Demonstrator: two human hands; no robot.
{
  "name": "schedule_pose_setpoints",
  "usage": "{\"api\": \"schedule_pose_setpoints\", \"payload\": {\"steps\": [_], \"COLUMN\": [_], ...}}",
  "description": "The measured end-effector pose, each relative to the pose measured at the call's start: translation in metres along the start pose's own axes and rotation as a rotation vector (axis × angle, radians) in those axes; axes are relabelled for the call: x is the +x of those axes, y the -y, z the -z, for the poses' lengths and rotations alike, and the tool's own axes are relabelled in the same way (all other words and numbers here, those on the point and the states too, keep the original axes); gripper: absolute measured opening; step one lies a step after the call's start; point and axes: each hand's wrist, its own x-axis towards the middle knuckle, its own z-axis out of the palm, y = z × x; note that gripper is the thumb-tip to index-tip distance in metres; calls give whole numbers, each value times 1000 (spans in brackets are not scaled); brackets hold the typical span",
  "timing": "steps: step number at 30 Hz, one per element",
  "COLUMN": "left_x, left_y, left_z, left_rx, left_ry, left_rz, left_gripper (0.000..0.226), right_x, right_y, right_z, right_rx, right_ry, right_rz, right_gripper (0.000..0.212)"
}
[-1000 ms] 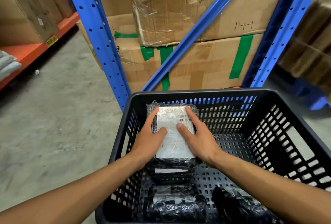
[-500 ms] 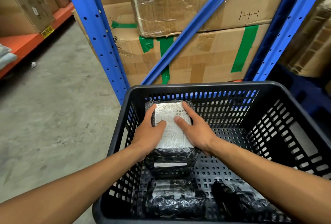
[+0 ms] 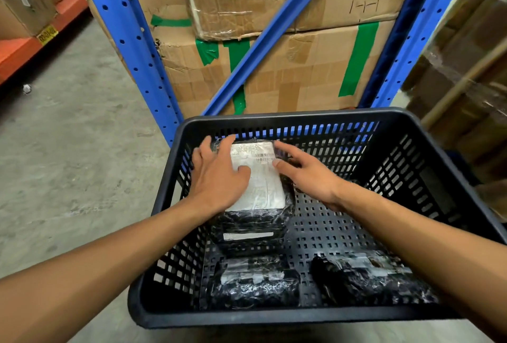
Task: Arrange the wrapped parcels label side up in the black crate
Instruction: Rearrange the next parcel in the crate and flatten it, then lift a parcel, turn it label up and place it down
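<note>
**Black film, white label: hands ease off the top parcel in the far-left corner**

Black stretch-wrap and a white shipping label fill the middle of the frame as a person leans over the black crate (image 3: 301, 116) on a warehouse floor. The top parcel (image 3: 258, 178) sits label side up on another wrapped parcel (image 3: 247, 235), the pair stacked against the crate's far wall, towards its left side.

What has changed is the hands. A second ago both lay flat on the label, pressing it down with fingers together. Now the left hand (image 3: 219, 178) has its fingers spread and lifted, the thumb alone still touching the label's left edge, while the right hand (image 3: 307, 175) has slid off to the parcel's right side, fingers loose and open, fingertips just brushing the wrap near the barcode. Neither hand has hold of anything. The parcel itself has not shifted between the frames.

That reads as a placement finished: the parcel is seated, squared and being let go. Two further parcels lie on the crate's near floor, one at near left (image 3: 252, 282) and one at near right (image 3: 367, 279); both show pale patches through the film, but whether those are labels facing fully up cannot be told from here. Much of the crate's right half stands bare. Behind it rise blue racking (image 3: 131, 41) and taped cardboard cartons (image 3: 301, 68).
</note>
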Motion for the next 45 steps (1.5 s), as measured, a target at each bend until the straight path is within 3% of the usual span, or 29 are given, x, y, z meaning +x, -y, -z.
{"api": "schedule_pose_setpoints", "payload": {"steps": [2, 4, 5, 8, 10, 12, 17, 20, 22, 24, 25, 28, 31, 34, 37, 40, 41, 43, 45], "left_x": [-8, -19, -25, -37, -35, -25, 4, 12, 9, 0, -3, -8, -8, -8, -3, 4, 7, 11, 11], "left_y": [-19, -41, -52, -74, -79, -78, -40, -2, 18, 22, 20, 2, -27, -58, -86, -103, -104, -102, -100], "left_z": [-3, -13, -20, -45, -54, -52, -22, -7, 0, 0, -1, -8, -16, -33, -60, -90, -101, -127, -152], "left_rx": [-2, -112, -127, -14, 115, 124, 169, 116, -169, -469, -492, -378, -331, -388, -448, -461, -481, -481, -440], "left_ry": [-112, -8, 78, 288, 288, 179, -97, -11, 135, 205, 190, 103, 117, 267, 514, 704, 736, 750, 688], "left_rz": [-308, -537, -616, -769, -791, -734, -351, 75, 235, 238, 227, 190, 97, 59, 151, 324, 381, 428, 433], "left_gripper": [54, 39, 32, 20, 21, 29, 59, 75, 78, 73, 71, 72, 74, 64, 52, 8, 6, 19, 53], "right_x": [-7, -17, -25, -50, -62, -67, -45, -27, -18, -14, -14, -19, -29, -38, -43, -49, -48, -43, -34], "right_y": [0, -4, -6, -26, -38, -40, -28, -10, -1, 2, 3, 1, -4, -3, -16, -38, -47, -67, -84], "right_z": [16, 34, 44, 64, 68, 63, 26, 1, -16, -28, -32, -30, -4, 44, 90, 107, 107, 105, 103], "right_rx": [-72, -214, -320, -536, -475, -282, -48, 31, 87, 103, 98, 159, 227, 94, -78, -59, -74, -158, -182], "right_ry": [-65, -14, 60, 249, 240, 142, -17, 16, 64, 91, 85, 31, -49, -159, -179, -13, 44, 70, 39], "right_rz": [-29, -81, -127, -273, -323, -342, -214, -113, -84, -53, -37, -40, -69, -146, -365, -608, -654, -679, -644], "right_gripper": [36, 15, 9, 15, 17, 18, 60, 71, 75, 75, 75, 75, 75, 68, 58, 38, 37, 46, 60]}}
